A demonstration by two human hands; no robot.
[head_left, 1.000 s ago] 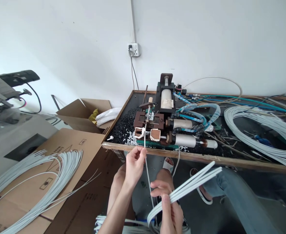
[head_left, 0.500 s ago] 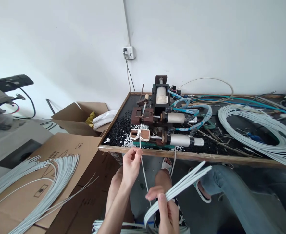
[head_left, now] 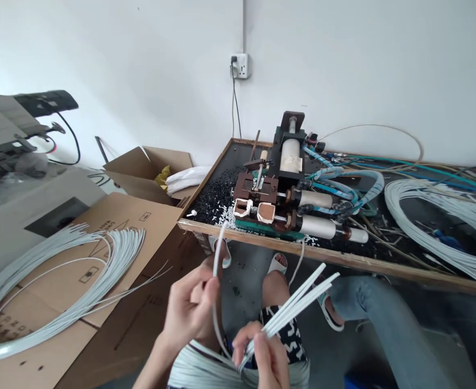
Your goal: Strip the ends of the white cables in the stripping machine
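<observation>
Between thumb and fingers, my left hand [head_left: 193, 302] pinches a single white cable [head_left: 220, 248], whose free end points up toward the bench edge. My right hand [head_left: 264, 354] is closed around a small bunch of white cables [head_left: 296, 305], with their ends fanned up to the right. More white cable lies in a coil [head_left: 205, 370] across my lap. Beyond the hands stands a pneumatic machine [head_left: 292, 156]. Its two front clamp blocks [head_left: 255, 210], wrapped in pale material, are apart with a gap between them.
The wooden bench edge [head_left: 322, 254] runs in front of the machine. Black and white scraps [head_left: 217, 197] cover the bench top. A big white cable coil [head_left: 400, 216] lies at right; another cable bundle [head_left: 116, 270] rests on cardboard at left. Another person's leg [head_left: 379, 319] is at lower right.
The clamp blocks have parted and the cable has come out from between them. My left hand has drawn back, down and to the left, with it. The view has shifted.
</observation>
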